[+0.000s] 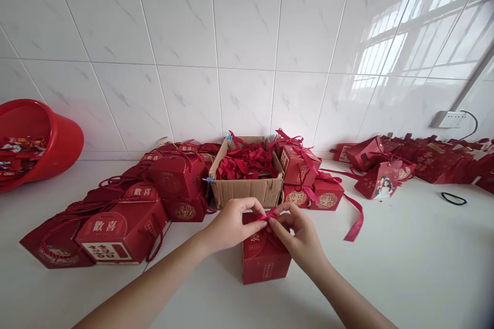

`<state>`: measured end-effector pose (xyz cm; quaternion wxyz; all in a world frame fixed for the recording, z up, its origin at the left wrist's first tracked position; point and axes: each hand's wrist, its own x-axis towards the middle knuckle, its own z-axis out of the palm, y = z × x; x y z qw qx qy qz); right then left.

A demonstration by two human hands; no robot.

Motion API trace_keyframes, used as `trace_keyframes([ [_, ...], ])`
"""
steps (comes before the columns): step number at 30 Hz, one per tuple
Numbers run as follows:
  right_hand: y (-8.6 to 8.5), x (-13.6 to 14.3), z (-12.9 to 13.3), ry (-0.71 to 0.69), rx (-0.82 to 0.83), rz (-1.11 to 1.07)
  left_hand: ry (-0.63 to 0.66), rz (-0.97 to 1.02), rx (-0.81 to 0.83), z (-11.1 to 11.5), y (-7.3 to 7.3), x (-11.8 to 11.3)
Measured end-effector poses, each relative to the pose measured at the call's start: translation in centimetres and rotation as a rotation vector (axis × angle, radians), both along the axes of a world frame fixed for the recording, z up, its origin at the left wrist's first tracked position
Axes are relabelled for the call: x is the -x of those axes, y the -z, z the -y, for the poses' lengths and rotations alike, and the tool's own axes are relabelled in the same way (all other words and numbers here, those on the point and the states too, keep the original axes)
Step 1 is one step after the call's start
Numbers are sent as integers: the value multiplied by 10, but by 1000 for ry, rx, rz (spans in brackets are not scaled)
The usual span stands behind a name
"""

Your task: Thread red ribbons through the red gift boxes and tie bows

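Observation:
A red gift box [266, 262] with pale printed characters stands on the white counter in front of me. Over its top, a red ribbon [269, 214] is pinched from both sides. My left hand [233, 223] grips the ribbon between thumb and forefinger, coming in from the left. From the right, my right hand [297, 231] pinches it too, thumb tip close to the left one. The fingers partly cover the ribbon and the box top. Just behind sits an open cardboard box [249, 193] full of loose red ribbons [250, 160].
Several red gift boxes with rope handles [111, 234] are piled at left. More ribboned boxes [326, 195] stand right of the carton. Further right lie red bags [436, 162], a black hair tie [453, 198] and a wall socket [450, 119]. A red bucket [65, 136] tilts at far left.

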<state>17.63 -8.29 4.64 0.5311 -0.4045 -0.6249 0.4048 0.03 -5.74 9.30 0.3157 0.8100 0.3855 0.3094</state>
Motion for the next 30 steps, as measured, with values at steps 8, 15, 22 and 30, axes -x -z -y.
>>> trace_keyframes([
  [8,1,-1,0,62,19,15,41,-25,-40,0,1,1],
  [15,3,-3,1,71,-144,207,18,-60,-136,-3,7,4],
  [22,4,-5,-1,2,-74,155,2,-93,-275,-9,12,5],
  [30,5,0,2,-149,38,146,-47,-49,-301,-4,17,-3],
])
